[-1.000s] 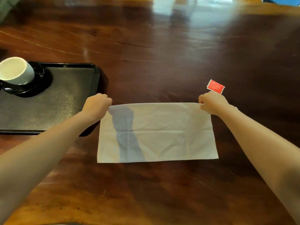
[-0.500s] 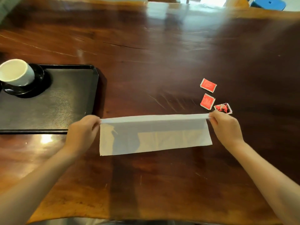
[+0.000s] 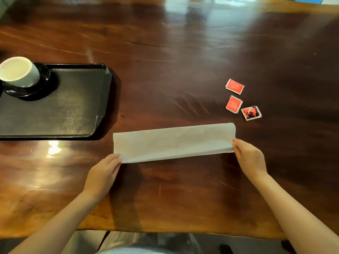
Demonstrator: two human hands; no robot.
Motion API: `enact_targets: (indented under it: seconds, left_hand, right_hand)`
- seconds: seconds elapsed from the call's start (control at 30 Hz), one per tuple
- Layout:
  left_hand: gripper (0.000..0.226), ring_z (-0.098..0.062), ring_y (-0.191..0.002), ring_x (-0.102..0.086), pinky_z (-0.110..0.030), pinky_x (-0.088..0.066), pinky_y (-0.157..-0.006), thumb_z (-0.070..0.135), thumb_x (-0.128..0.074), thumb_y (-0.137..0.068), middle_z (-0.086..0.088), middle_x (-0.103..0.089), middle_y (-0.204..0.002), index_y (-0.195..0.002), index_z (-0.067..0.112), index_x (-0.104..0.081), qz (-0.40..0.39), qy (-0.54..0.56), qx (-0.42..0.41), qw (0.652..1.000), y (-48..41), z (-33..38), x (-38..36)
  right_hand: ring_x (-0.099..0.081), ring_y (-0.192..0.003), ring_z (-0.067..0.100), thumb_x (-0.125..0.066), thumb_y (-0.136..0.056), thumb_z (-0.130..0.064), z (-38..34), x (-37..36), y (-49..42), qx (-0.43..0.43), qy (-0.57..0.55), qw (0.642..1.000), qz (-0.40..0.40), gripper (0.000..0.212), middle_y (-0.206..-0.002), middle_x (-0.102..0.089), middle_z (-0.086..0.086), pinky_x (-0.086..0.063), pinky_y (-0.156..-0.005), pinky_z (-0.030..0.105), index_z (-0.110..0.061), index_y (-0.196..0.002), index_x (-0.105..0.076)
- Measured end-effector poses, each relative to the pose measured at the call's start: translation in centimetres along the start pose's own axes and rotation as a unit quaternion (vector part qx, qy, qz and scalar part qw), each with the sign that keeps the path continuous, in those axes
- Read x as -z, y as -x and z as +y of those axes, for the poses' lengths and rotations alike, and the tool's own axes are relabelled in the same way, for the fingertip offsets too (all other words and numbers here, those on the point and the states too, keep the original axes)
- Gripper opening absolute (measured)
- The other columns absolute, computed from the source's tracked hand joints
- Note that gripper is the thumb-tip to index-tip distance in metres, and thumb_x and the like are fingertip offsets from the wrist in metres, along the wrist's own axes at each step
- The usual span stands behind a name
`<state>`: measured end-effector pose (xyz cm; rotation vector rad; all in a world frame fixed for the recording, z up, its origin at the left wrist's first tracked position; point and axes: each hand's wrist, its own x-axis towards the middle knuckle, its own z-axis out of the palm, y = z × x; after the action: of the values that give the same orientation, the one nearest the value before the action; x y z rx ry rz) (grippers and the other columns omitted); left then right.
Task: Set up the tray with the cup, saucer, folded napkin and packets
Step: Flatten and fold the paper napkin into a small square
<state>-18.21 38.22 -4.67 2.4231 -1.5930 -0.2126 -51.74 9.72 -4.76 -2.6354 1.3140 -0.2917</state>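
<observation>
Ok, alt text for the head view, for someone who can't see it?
The left hand and right hand each pinch a near corner of a napkin folded into a long strip on a wooden table. A black tray to its left holds a cup on a saucer; three red packets lie beyond its right end.
</observation>
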Motion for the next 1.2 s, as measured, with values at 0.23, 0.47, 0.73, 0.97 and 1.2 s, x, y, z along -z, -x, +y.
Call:
enact_targets:
  seconds: [0.23,0.47,0.73,0.97,1.2]
  left_hand:
    - [0.02,-0.03,-0.091,-0.069,-0.037,-0.058,-0.07,0.003,-0.074,-0.075,-0.014,-0.071,-0.1,-0.095,0.002,-0.072,-0.011,-0.022,0.0,1.0,0.2,-0.4,-0.8]
    - [0.024,-0.027,-0.089,-0.068,-0.036,-0.058,-0.066,0.018,-0.055,-0.085,-0.011,-0.071,-0.098,-0.095,0.005,-0.073,-0.015,-0.044,-0.015,0.999,0.0,-0.9,-1.0]
    - [0.04,-0.027,-0.088,-0.068,-0.035,-0.057,-0.068,0.028,-0.04,-0.09,-0.012,-0.072,-0.096,-0.093,0.005,-0.073,-0.006,-0.074,-0.034,0.997,-0.2,-1.3,-0.8]
    - [0.031,-0.027,-0.086,-0.069,-0.035,-0.057,-0.069,0.025,-0.05,-0.087,-0.011,-0.073,-0.093,-0.091,0.006,-0.074,0.022,-0.057,-0.054,0.997,-0.7,-1.6,0.3]
    - [0.037,-0.029,-0.079,-0.07,-0.037,-0.057,-0.069,0.023,-0.044,-0.089,-0.015,-0.073,-0.089,-0.087,0.002,-0.074,0.033,-0.098,-0.115,0.988,-1.3,-1.8,-0.3]
  right_hand:
    - [-0.071,-0.086,0.027,-0.063,-0.086,-0.009,0.9,-1.1,0.7,0.007,0.019,1.0,-0.014,0.027,-0.101,-0.072,0.013,-0.06,-0.073,0.04,-0.005,-0.114,-0.064]
    - [-0.067,-0.103,0.03,-0.073,-0.076,-0.003,1.2,-0.9,1.2,0.031,0.048,0.998,-0.002,0.031,-0.113,-0.069,0.014,-0.055,-0.083,0.042,-0.004,-0.107,-0.069]
    - [-0.066,-0.104,0.031,-0.073,-0.076,-0.005,0.9,-1.0,1.5,0.039,0.045,0.998,-0.001,0.034,-0.114,-0.068,0.016,-0.055,-0.083,0.044,-0.002,-0.109,-0.068]
    - [-0.066,-0.105,0.03,-0.071,-0.079,-0.007,1.4,-1.3,1.5,0.033,0.042,0.999,-0.001,0.031,-0.115,-0.067,0.016,-0.055,-0.084,0.042,-0.003,-0.109,-0.068]
    - [-0.066,-0.103,0.031,-0.073,-0.077,-0.004,1.1,-1.5,1.6,0.033,0.049,0.998,0.021,0.033,-0.113,-0.068,0.017,-0.055,-0.082,0.043,-0.001,-0.109,-0.068]
